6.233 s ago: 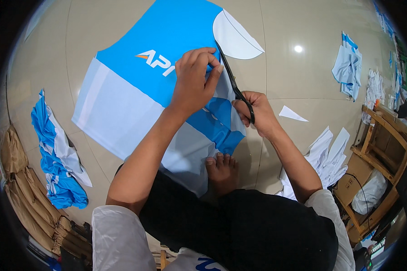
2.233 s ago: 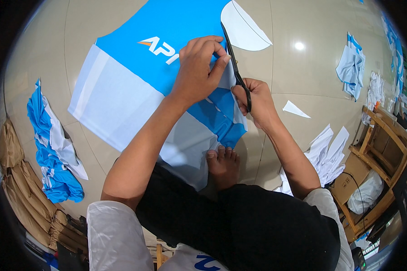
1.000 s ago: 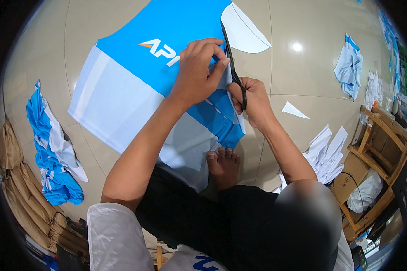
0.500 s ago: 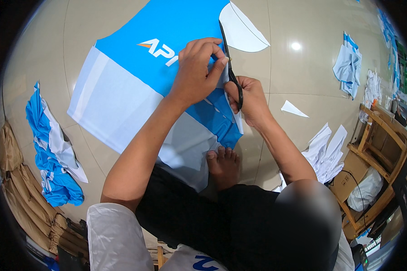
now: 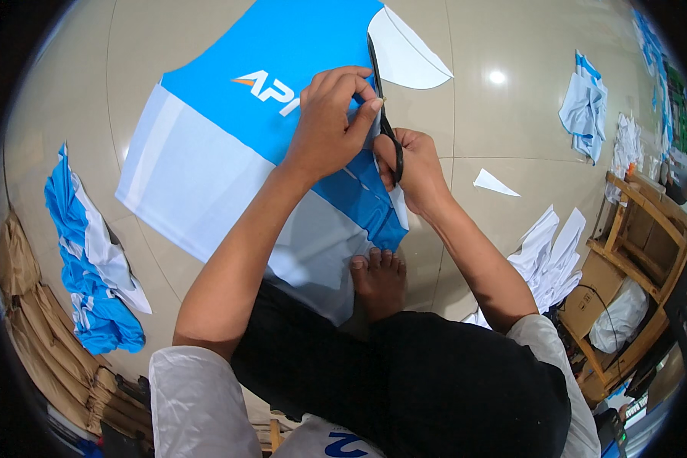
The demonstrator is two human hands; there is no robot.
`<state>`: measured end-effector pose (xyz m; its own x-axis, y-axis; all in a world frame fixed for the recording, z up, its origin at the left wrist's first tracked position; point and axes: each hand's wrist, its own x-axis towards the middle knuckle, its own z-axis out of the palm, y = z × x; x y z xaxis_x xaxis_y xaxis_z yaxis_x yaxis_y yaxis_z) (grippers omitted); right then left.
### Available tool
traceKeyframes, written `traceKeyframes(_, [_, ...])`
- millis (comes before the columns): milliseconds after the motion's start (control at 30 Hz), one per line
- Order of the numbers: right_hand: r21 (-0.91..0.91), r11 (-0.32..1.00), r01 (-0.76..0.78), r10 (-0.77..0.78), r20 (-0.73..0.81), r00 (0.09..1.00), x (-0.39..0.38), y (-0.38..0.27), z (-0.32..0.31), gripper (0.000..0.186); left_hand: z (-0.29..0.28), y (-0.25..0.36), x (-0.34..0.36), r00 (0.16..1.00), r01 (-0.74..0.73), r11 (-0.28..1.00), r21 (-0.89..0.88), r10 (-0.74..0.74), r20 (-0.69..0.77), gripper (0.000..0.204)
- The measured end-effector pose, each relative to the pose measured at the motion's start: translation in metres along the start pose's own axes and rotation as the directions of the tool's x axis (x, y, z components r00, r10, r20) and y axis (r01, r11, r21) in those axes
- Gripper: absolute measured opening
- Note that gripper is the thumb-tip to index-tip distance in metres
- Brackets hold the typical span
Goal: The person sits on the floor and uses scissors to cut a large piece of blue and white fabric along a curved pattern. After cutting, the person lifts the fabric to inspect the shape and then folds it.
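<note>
Black-handled scissors [image 5: 389, 137] lie along the right edge of a blue and white fabric panel [image 5: 206, 130], their blades pointing away from me. My right hand [image 5: 412, 168] grips them by the handle loops. With fingers bent, my left hand [image 5: 332, 118] pinches the panel's edge just left of the blades. Beyond the blade tips, a white curved fabric piece [image 5: 408, 49] borders the blue part; whether it is still joined I cannot tell. A folded darker blue part [image 5: 366, 202] rests below my hands, by my bare foot [image 5: 378, 282].
Crumpled blue and white fabric [image 5: 91, 259] lies on the tiled floor at left, beside brown cloth [image 5: 42, 328]. On the right are a white triangular scrap [image 5: 496, 183], white scraps [image 5: 542, 259], another fabric piece [image 5: 585, 107] and a wooden frame [image 5: 641, 259] with a cardboard box [image 5: 588, 301].
The scissors and my right hand have shifted very slightly left, with the blades more closed together. My left hand keeps its pinch. The view has moved a little.
</note>
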<state>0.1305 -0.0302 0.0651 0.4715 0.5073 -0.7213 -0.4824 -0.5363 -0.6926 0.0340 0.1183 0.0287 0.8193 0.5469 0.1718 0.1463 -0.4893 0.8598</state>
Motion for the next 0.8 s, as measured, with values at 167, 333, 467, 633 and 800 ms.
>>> traceKeyframes(167, [0.015,1.0,-0.009,0.01,-0.009,1.0,0.002,-0.003,0.002,0.031,-0.001,-0.001,0.0,1.0,0.009,0.999,-0.038,-0.008,0.011,0.012])
traceKeyframes(333, [0.031,1.0,-0.006,0.006,-0.003,1.0,0.003,-0.001,0.004,0.031,-0.005,-0.003,0.003,0.999,-0.02,0.999,-0.038,0.021,0.025,0.015])
traceKeyframes(467, [0.034,0.999,-0.007,0.008,-0.024,1.0,0.001,0.0,0.009,0.031,-0.01,-0.006,0.005,0.998,-0.037,0.999,-0.036,0.039,0.05,0.017])
traceKeyframes(633, [0.034,0.999,-0.007,0.008,-0.022,1.0,0.001,0.0,0.012,0.031,-0.018,-0.005,0.007,0.995,-0.015,0.999,-0.049,0.019,0.094,0.017])
traceKeyframes(800, [0.091,0.996,-0.013,0.017,-0.039,0.999,-0.002,-0.001,0.019,0.031,-0.034,-0.016,0.022,0.998,0.058,0.998,-0.034,-0.059,-0.029,0.023])
